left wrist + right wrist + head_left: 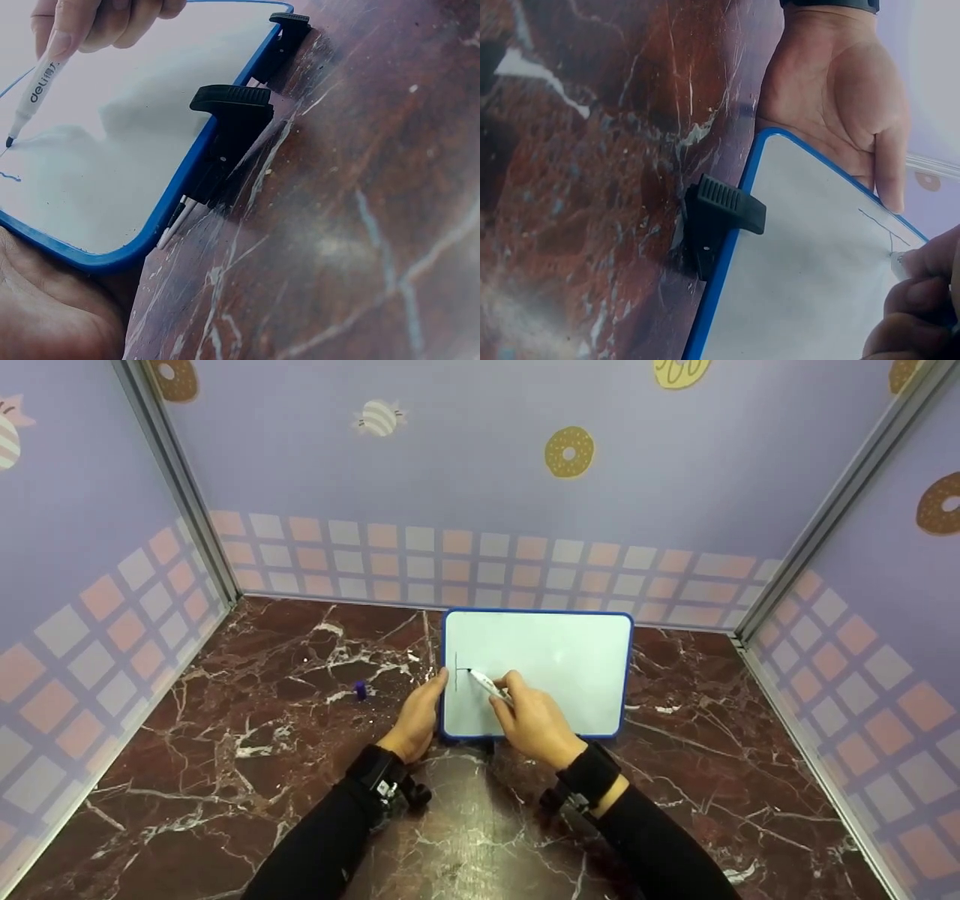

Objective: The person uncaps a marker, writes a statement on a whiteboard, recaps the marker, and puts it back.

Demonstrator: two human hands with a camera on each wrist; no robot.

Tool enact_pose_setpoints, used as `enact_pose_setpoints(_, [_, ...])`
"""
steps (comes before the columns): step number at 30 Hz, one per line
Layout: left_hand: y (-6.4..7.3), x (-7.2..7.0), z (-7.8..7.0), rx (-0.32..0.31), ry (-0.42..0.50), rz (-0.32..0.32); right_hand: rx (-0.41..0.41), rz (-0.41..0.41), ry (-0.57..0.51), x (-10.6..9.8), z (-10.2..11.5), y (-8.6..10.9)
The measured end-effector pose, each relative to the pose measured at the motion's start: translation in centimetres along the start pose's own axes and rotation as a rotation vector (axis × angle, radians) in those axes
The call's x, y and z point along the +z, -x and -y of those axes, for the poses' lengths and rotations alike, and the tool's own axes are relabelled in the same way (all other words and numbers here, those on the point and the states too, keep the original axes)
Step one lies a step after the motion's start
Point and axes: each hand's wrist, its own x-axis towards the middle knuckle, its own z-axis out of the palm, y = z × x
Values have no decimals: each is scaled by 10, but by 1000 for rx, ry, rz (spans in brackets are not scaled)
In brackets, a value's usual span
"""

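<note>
A whiteboard (570, 649) with a blue frame stands tilted back on the marble table. My right hand (536, 721) pinches a white marker (486, 685), whose dark tip touches the board near its left side. Thin drawn lines (456, 684), one upright and a short one across it, show there. At the board's left edge, my left hand (414, 721) holds the frame, the thumb along the edge; its other fingers are hidden behind the board. In the left wrist view, black clips (232, 101) sit on the lower edge, and the marker bears the print "deli".
A small purple marker cap (361, 690) stands on the marble table (285, 780), left of the board. Patterned walls (480, 472) enclose the table at the back and both sides. Metal posts (187, 487) run up the corners.
</note>
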Motion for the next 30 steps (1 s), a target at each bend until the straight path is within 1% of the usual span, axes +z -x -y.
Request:
enact_pose_setpoints(3, [0,0,0,-10,0,-4,1,1,-1,-1,-1,0])
enact_pose_setpoints(6, [0,0,-1,-7,-1,-1,6,8,-6,-2,-2,0])
enact_pose_setpoints(14, [1,1,0,-6,29,19,20,15,1,-2,-3,2])
enact_pose_setpoints(18, [2,0,0,-6,25,26,29,21,-2,-3,-3,3])
enact_pose_setpoints(21, [2,0,0,1,12,19,34,26,1,-3,-3,3])
enact_pose_setpoints(27, [1,1,0,-7,41,22,33,20,0,-4,-3,4])
enact_pose_setpoints(30, [0,1,0,-3,35,16,32,23,-1,-4,-3,4])
